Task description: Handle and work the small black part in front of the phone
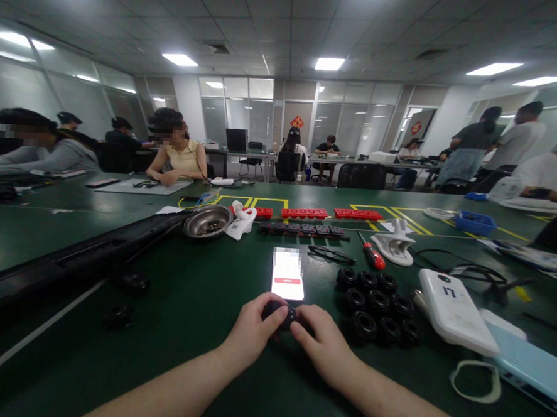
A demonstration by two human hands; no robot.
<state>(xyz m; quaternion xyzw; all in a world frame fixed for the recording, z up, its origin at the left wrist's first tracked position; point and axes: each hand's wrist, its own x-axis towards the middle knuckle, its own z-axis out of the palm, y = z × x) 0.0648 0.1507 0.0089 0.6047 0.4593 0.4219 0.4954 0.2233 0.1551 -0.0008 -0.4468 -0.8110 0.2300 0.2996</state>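
Note:
Both hands meet at a small round black part (279,314), low over the green table. My left hand (256,320) is closed round it, thumb on top. Fingers of my right hand (313,327) press on its right side; the fingertips are partly hidden. Just beyond the hands lies a phone (287,288) with a lit white screen and a red bar. To the right sit several black ring-shaped parts (377,301) in rows. Two similar black parts (118,315) lie to the left, rather blurred.
A long black housing (82,253) stretches along the left. Ahead are a metal bowl (208,222) of small pieces, red strips (304,213), a black strip (302,230), glasses (331,255) and a screwdriver (374,255). A white device (458,312) lies right. Several people sit around.

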